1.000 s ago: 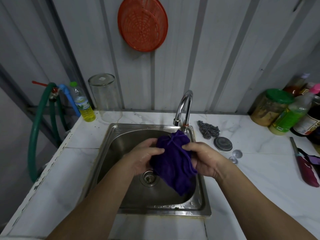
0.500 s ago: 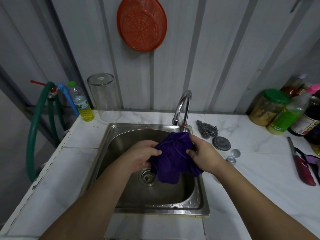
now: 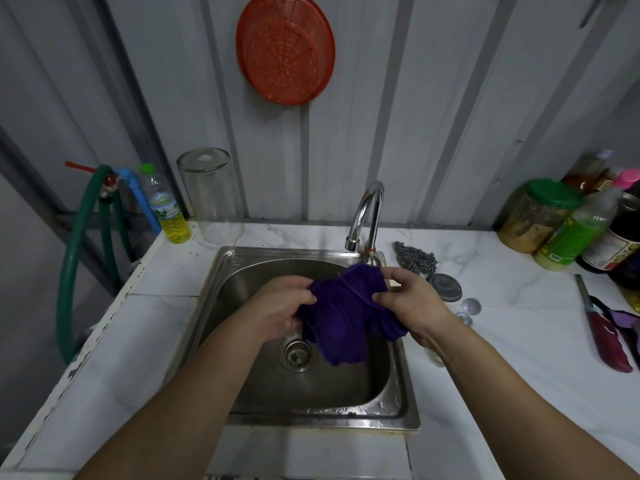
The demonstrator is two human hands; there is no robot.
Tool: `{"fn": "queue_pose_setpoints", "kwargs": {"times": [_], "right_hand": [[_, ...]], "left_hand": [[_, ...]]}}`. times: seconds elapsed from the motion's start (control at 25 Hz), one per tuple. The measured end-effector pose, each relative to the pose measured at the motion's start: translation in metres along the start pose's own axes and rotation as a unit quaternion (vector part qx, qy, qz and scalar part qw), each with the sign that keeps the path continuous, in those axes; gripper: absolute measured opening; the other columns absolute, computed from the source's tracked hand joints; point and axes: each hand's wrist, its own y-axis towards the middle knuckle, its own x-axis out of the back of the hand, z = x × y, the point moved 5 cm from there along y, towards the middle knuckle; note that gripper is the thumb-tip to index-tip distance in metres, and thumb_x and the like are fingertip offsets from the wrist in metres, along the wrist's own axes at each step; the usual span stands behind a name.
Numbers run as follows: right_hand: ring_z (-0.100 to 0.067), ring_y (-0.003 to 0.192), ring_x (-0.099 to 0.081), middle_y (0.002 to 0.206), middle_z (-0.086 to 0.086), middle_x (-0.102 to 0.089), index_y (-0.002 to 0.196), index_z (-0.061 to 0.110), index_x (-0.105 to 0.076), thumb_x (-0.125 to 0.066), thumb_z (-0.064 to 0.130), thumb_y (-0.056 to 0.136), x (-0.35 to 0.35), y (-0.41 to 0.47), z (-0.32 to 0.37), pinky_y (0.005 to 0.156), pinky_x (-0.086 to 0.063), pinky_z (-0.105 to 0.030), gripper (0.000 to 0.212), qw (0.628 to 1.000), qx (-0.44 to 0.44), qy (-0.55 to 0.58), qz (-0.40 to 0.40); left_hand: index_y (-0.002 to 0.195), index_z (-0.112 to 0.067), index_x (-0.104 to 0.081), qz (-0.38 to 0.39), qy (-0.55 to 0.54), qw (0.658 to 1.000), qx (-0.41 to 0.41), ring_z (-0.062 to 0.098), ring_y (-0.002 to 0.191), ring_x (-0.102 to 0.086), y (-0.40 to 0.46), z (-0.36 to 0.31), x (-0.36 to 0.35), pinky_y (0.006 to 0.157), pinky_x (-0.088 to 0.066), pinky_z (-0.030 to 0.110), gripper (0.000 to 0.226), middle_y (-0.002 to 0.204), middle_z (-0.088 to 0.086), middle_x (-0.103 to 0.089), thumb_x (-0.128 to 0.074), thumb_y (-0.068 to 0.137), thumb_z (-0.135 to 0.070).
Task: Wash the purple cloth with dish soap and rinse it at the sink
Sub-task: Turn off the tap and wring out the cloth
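Centrally, over the sink (image 3: 221, 306) in mid-frame, the bunched cloth (image 3: 346, 317) hangs below the tap (image 3: 363, 213), its left side gripped by the left hand's (image 3: 277, 306) curled fingers, its right side pinched by the right hand (image 3: 412, 299).

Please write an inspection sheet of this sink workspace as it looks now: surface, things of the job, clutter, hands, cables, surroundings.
Surface: white marble-look counter with a steel sink set in it; droplets on the sink's front rim.
Job's things: purple cloth bunched over the basin; tap above it, no running water visible; bottle of yellow liquid at the back left.
Clutter: steel scourer, round metal lid, red-handled knife, jars and bottles at the right, clear glass jar.
Hands: left hand and right hand each have a grip on the cloth.
Cables: nothing seen; a green hose hangs at the left.
Surroundings: ribbed grey wall; orange strainer hanging on it.
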Motion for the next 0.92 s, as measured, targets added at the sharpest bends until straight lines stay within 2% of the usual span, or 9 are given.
{"fn": "queue_pose_setpoints", "kwargs": {"times": [0.08, 0.16, 0.28, 0.4, 0.48, 0.56, 0.68, 0.76, 0.92], "right_hand": [[-0.011, 0.062, -0.072, 0.085, -0.007, -0.076, 0.105, -0.001, -0.069, -0.048, -0.02, 0.094, -0.001, -0.002, 0.005, 0.051, -0.057, -0.021, 0.031, 0.996, 0.081, -0.026, 0.007], [-0.002, 0.057, -0.067, 0.093, -0.009, -0.075, 0.083, -0.006, -0.067, -0.039, -0.027, 0.091, -0.001, -0.004, 0.008, 0.047, -0.049, -0.012, 0.036, 0.992, 0.124, -0.025, 0.011], [-0.005, 0.072, -0.07, 0.109, -0.01, -0.073, 0.066, 0.001, -0.062, -0.033, -0.03, 0.085, -0.001, -0.007, 0.008, 0.051, -0.051, -0.014, 0.047, 0.992, 0.126, -0.016, 0.026], [-0.001, 0.057, -0.065, 0.077, 0.008, -0.075, 0.071, 0.002, -0.058, -0.028, -0.028, 0.087, -0.001, -0.007, 0.003, 0.046, -0.046, -0.013, 0.044, 0.993, 0.119, -0.009, 0.022], [-0.009, 0.052, -0.059, 0.066, 0.009, -0.07, 0.076, 0.006, -0.059, -0.029, -0.023, 0.091, 0.0, -0.008, 0.0, 0.042, -0.042, -0.017, 0.045, 0.993, 0.114, -0.001, -0.001], [-0.017, 0.057, -0.057, 0.074, 0.001, -0.07, 0.084, 0.011, -0.066, -0.034, -0.018, 0.094, 0.002, -0.009, -0.002, 0.043, -0.045, -0.023, 0.044, 0.993, 0.104, 0.037, -0.038], [-0.022, 0.068, -0.064, 0.086, -0.01, -0.07, 0.105, 0.013, -0.071, -0.042, -0.004, 0.099, -0.002, -0.011, -0.011, 0.063, -0.053, -0.035, 0.035, 0.986, 0.056, 0.144, -0.06], [-0.029, 0.076, -0.067, 0.09, -0.018, -0.07, 0.107, 0.003, -0.069, -0.054, 0.011, 0.101, -0.008, -0.014, -0.018, 0.074, -0.054, -0.042, 0.019, 0.98, 0.027, 0.191, -0.054], [-0.027, 0.072, -0.073, 0.091, -0.018, -0.073, 0.109, -0.002, -0.064, -0.073, 0.001, 0.089, -0.02, -0.022, -0.035, 0.061, -0.062, -0.034, 0.022, 0.992, -0.01, 0.116, -0.048]], "left_hand": [[0.089, -0.011, -0.07, -0.017, -0.005, 0.997, -0.076, 0.017, 0.062, -0.068, 0.0, -0.007, 0.003, 0.045, -0.055, 0.026, 0.038, 0.08, 0.01, -0.072, -0.048, 0.089, 0.02], [0.075, -0.017, -0.068, -0.024, -0.028, 0.992, -0.124, 0.018, 0.054, -0.061, 0.001, -0.009, 0.006, 0.04, -0.048, 0.024, 0.048, 0.068, 0.006, -0.069, -0.044, 0.09, 0.021], [0.061, -0.025, -0.065, -0.013, -0.014, 0.991, -0.133, 0.016, 0.052, -0.056, 0.003, -0.007, 0.01, 0.038, -0.043, 0.021, 0.059, 0.061, -0.002, -0.067, -0.038, 0.083, 0.023], [0.067, -0.028, -0.068, -0.011, 0.018, 0.992, -0.127, 0.013, 0.054, -0.059, 0.002, -0.008, 0.012, 0.039, -0.043, 0.02, 0.053, 0.067, -0.005, -0.07, -0.045, 0.085, 0.016], [0.086, -0.028, -0.072, -0.01, 0.018, 0.993, -0.114, 0.013, 0.056, -0.065, 0.001, -0.009, 0.011, 0.044, -0.05, 0.023, 0.042, 0.073, -0.001, -0.075, -0.055, 0.088, 0.01], [0.099, -0.022, -0.072, -0.018, -0.005, 0.996, -0.082, 0.013, 0.059, -0.068, 0.001, -0.007, 0.009, 0.052, -0.055, 0.026, 0.032, 0.076, 0.001, -0.076, -0.059, 0.09, 0.005], [0.086, -0.013, -0.073, -0.029, 0.02, 0.999, -0.029, 0.012, 0.051, -0.066, 0.0, -0.002, 0.006, 0.054, -0.055, 0.028, 0.018, 0.067, 0.003, -0.072, -0.057, 0.092, -0.007], [0.087, -0.014, -0.073, -0.019, 0.014, 1.0, -0.001, 0.015, 0.053, -0.069, -0.004, 0.002, 0.002, 0.054, -0.059, 0.032, 0.02, 0.069, 0.005, -0.074, -0.054, 0.092, -0.012], [0.098, -0.014, -0.078, 0.039, -0.093, 0.993, 0.055, 0.032, 0.091, -0.077, -0.005, 0.013, -0.004, 0.076, -0.062, 0.058, 0.03, 0.098, 0.014, -0.082, -0.06, 0.095, -0.037]]}}
